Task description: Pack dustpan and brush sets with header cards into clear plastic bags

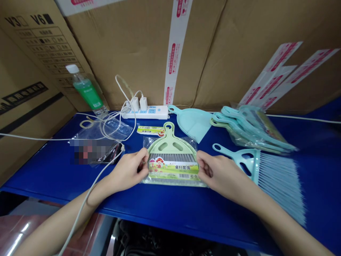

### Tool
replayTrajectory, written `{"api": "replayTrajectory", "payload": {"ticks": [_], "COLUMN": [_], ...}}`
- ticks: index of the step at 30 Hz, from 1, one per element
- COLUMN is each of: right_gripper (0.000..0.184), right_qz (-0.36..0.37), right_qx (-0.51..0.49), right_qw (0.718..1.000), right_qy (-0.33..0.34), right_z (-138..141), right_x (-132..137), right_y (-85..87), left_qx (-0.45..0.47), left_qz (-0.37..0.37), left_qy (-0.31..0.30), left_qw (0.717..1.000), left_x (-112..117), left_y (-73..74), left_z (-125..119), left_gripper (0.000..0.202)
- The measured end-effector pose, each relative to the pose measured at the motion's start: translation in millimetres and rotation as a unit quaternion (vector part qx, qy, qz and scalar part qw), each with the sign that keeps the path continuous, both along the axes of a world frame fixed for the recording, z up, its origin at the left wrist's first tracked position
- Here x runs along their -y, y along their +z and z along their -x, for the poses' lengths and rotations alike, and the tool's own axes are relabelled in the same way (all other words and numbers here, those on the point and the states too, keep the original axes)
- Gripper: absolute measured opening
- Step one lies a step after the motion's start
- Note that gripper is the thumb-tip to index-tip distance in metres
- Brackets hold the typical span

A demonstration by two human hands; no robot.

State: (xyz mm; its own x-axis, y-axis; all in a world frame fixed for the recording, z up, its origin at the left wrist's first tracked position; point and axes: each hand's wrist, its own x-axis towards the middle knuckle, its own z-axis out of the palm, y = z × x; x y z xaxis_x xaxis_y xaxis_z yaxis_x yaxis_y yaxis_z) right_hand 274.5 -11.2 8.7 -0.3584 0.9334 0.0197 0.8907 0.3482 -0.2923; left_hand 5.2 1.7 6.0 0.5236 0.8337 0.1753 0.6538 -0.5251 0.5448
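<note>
A green brush and dustpan set in a clear plastic bag lies on the blue table, handle pointing away from me, a printed card across its bristles. My left hand pinches the bag's left side, fingers curled. At the right side my right hand grips the bag in the same way. Just behind the set lies a loose printed card. A light blue brush rests to the right, partly behind my right forearm. Farther back is a light blue dustpan.
Several bagged sets are piled at the back right. A white power strip with chargers and looping white cables stands by the cardboard boxes. To the left are a green-labelled bottle and an empty-looking plastic bag. One cable crosses my left forearm.
</note>
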Motion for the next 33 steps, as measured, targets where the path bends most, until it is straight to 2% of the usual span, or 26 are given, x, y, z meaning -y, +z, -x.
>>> {"api": "replayTrajectory", "payload": {"ticks": [13,21,28,33], "right_gripper": [0.021,0.017,0.023,0.026], "right_qz": [-0.010,0.006,0.025,0.007], "right_qx": [-0.037,-0.028,-0.004,-0.009], "right_qw": [0.999,1.000,1.000,1.000], "right_qy": [0.000,0.012,0.000,0.020], "right_z": [-2.2,-1.7,-0.5,-1.0], "right_x": [-2.0,-0.1,0.4,0.1], "right_y": [-0.8,1.3,2.8,1.0], "left_qx": [0.014,0.008,0.003,0.009], "left_qz": [0.032,0.039,0.044,0.035], "left_qy": [-0.016,0.001,-0.011,-0.015], "left_qw": [0.999,0.999,0.999,0.999], "left_x": [0.4,1.2,1.0,0.8], "left_y": [4.6,0.8,1.5,3.9], "left_z": [0.5,1.1,0.6,0.6], "left_gripper": [0.006,0.007,0.004,0.006]}}
